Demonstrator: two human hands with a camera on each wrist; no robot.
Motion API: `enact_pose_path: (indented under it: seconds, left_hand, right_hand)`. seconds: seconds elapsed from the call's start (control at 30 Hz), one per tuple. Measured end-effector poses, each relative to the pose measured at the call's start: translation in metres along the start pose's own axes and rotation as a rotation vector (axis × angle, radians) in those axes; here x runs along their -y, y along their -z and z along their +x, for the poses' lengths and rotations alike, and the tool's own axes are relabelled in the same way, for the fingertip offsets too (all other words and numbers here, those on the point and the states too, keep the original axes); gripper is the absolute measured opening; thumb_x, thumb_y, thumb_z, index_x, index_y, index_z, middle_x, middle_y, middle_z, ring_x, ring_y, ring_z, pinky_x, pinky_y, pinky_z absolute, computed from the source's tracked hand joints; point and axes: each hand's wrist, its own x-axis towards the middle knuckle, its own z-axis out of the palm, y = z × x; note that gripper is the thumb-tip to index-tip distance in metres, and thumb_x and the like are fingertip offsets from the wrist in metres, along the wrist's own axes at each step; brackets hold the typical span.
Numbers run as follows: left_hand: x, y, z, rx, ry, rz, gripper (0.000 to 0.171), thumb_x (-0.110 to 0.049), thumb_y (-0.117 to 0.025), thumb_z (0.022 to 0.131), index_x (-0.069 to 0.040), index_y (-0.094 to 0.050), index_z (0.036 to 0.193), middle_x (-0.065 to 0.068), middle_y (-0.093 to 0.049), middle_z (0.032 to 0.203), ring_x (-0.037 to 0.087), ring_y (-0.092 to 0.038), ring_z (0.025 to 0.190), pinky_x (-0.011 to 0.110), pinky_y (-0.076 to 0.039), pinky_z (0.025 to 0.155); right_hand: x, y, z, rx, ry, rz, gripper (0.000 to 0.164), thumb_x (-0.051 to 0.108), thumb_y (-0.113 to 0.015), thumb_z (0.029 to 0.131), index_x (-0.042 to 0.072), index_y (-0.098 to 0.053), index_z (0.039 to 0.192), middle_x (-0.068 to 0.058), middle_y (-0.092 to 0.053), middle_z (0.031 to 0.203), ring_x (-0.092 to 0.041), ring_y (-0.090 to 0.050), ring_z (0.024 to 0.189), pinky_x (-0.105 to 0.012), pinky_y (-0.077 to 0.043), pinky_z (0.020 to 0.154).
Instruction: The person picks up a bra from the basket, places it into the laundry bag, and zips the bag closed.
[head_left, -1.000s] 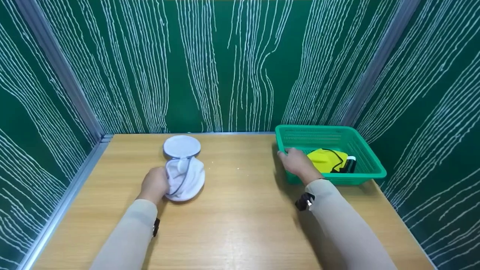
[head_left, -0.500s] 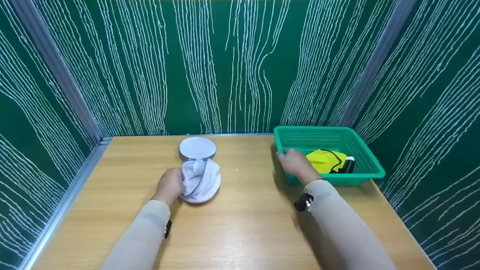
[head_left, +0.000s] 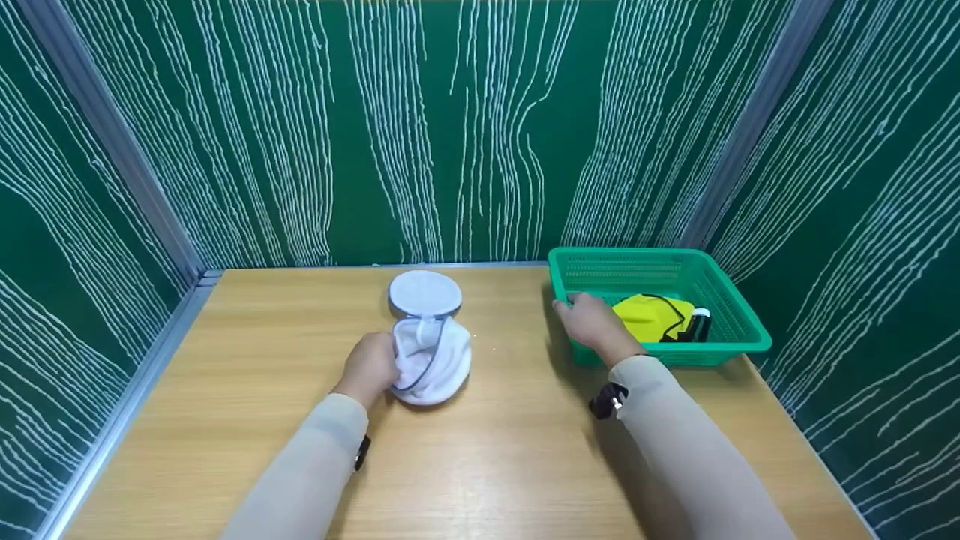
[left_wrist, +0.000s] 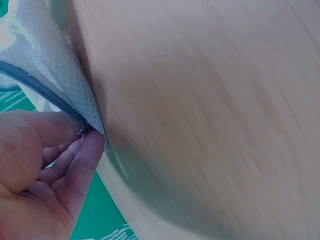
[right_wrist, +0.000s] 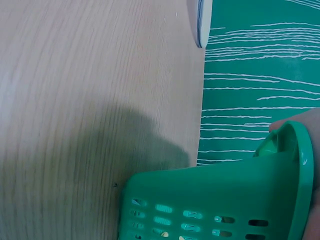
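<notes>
A white mesh laundry bag [head_left: 446, 367] with a grey zipper lies unzipped on the table, its round lid [head_left: 425, 293] folded back toward the far wall. My left hand [head_left: 372, 367] pinches the bag's left edge beside the zipper; in the left wrist view the thumb and fingertips [left_wrist: 93, 145] meet on the mesh at the zipper's end. Farther right, my right hand [head_left: 594, 324] grips the left rim of a green plastic basket [head_left: 731, 300]. Part of that rim also shows in the right wrist view, with the hand [right_wrist: 316, 135] cut off by the frame edge.
Inside the basket are a yellow pouch [head_left: 645, 319] with a black cord and a dark bottle-like item [head_left: 699, 326] with a white top. Green walls [head_left: 480, 135] with white wavy lines enclose the wooden table [head_left: 487, 450] at the back and both sides.
My left hand has slid the laundry bag rightward across the table, closer to the basket. The right hand stays on the basket rim, and the basket has hardly moved.
</notes>
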Motion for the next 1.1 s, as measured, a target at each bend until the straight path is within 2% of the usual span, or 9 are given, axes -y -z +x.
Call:
enact_pose_path:
  seconds: [0.07,0.1,0.23,0.3,0.33,0.57,0.87,1.03,1.1]
  left_hand:
    - [-0.001,-0.002,0.0,0.003,-0.017,-0.023,0.021,0.011,-0.081,0.081,-0.006,-0.069,0.081,0.005,-0.062,0.079,0.025,-0.058,0.079,0.047,-0.061,0.081]
    - [0.01,-0.011,0.008,0.0,-0.044,-0.051,0.025,0.008,-0.085,0.082,-0.009,-0.066,0.078,0.003,-0.059,0.077,0.023,-0.057,0.078,0.044,-0.059,0.077]
    - [0.006,-0.015,0.007,0.017,-0.037,-0.082,0.039,0.005,-0.09,0.08,-0.013,-0.057,0.071,0.0,-0.052,0.072,0.021,-0.053,0.072,0.038,-0.05,0.068]
    - [0.002,-0.017,0.006,0.016,-0.033,-0.075,0.038,0.005,-0.09,0.08,-0.013,-0.058,0.072,0.0,-0.053,0.073,0.02,-0.054,0.073,0.036,-0.049,0.067]
    - [-0.013,-0.009,-0.003,0.018,-0.01,-0.056,0.036,0.008,-0.087,0.079,-0.012,-0.058,0.071,0.001,-0.055,0.073,0.022,-0.054,0.073,0.037,-0.05,0.068]
    - [-0.032,-0.017,-0.005,0.003,-0.055,-0.034,0.028,0.011,-0.081,0.079,-0.01,-0.062,0.076,0.002,-0.056,0.076,0.023,-0.054,0.076,0.042,-0.056,0.075]
    - [-0.043,-0.024,-0.005,0.018,-0.065,-0.022,0.021,0.009,-0.085,0.082,-0.006,-0.07,0.086,0.002,-0.058,0.08,0.022,-0.055,0.079,0.045,-0.061,0.083]
    - [-0.047,-0.027,-0.004,0.006,-0.063,-0.016,0.03,0.004,-0.095,0.079,-0.008,-0.067,0.077,0.0,-0.055,0.074,0.02,-0.053,0.076,0.042,-0.057,0.077]
    - [-0.048,-0.029,-0.003,0.007,-0.055,-0.021,0.033,0.004,-0.095,0.079,-0.009,-0.066,0.075,0.0,-0.055,0.074,0.021,-0.054,0.076,0.042,-0.057,0.076]
  right_hand:
    - [0.0,-0.001,0.001,0.006,-0.009,0.003,0.076,0.054,-0.039,0.121,0.002,-0.033,0.177,-0.023,-0.042,0.18,-0.04,-0.053,0.151,-0.065,-0.043,0.132]
    - [0.001,-0.001,0.001,0.014,-0.017,0.008,0.077,0.054,-0.039,0.121,0.003,-0.032,0.177,-0.023,-0.041,0.18,-0.039,-0.053,0.15,-0.066,-0.043,0.132]
    - [0.002,-0.003,0.002,0.034,-0.036,0.021,0.077,0.055,-0.039,0.121,0.004,-0.03,0.178,-0.022,-0.037,0.183,-0.039,-0.049,0.157,-0.067,-0.04,0.133]
    - [0.002,-0.003,0.002,0.035,-0.029,0.026,0.077,0.056,-0.04,0.121,0.004,-0.03,0.178,-0.022,-0.036,0.183,-0.04,-0.048,0.16,-0.067,-0.039,0.134]
    - [0.002,-0.003,0.002,0.035,-0.03,0.027,0.077,0.055,-0.04,0.121,0.005,-0.031,0.178,-0.021,-0.036,0.183,-0.04,-0.048,0.16,-0.067,-0.039,0.134]
    - [0.004,-0.002,0.001,0.032,-0.018,0.037,0.076,0.054,-0.04,0.121,0.005,-0.03,0.178,-0.021,-0.039,0.182,-0.038,-0.052,0.152,-0.067,-0.041,0.133]
    - [0.002,-0.002,0.001,0.004,0.005,0.019,0.075,0.053,-0.04,0.121,0.002,-0.034,0.176,-0.023,-0.045,0.177,-0.04,-0.054,0.148,-0.067,-0.043,0.131]
    - [-0.001,-0.004,0.0,-0.059,0.055,-0.026,0.074,0.051,-0.04,0.12,-0.003,-0.043,0.17,-0.026,-0.058,0.162,-0.042,-0.059,0.14,-0.063,-0.048,0.125]
    - [-0.001,-0.004,0.0,-0.054,0.044,-0.015,0.074,0.051,-0.04,0.12,-0.002,-0.042,0.171,-0.025,-0.058,0.16,-0.041,-0.058,0.137,-0.063,-0.049,0.125]
